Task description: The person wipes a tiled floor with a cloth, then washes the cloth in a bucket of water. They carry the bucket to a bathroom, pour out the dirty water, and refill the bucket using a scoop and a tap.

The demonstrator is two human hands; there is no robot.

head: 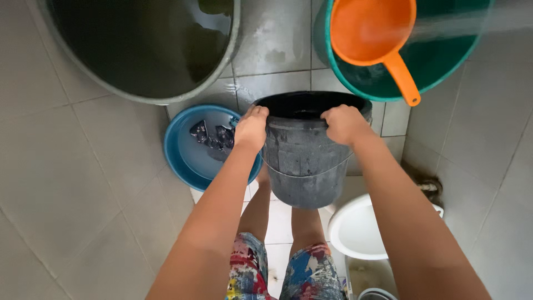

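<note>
Tiled floor [100, 183], hands [251, 129] gripping grey bucket [302, 166] rim, contents unseen

We record a floor [72, 166] of pale grey square tiles with thin grout lines, wet and glossy at upper centre of the frame. Standing on it at upper left is a large grey basin [150, 97] holding dark water. At upper right stands a green tub [444, 69]. Left of centre, a shallow blue basin [183, 161] rests on the tiles, its upper edge tucked under the grey basin's rim, with dark cloth lying in it. At lower right we note a white bowl-shaped fixture [355, 228] on the floor. Beside it, against the right-hand tiles, lies a small brownish clump [428, 186]; we cannot tell what it is.
</note>
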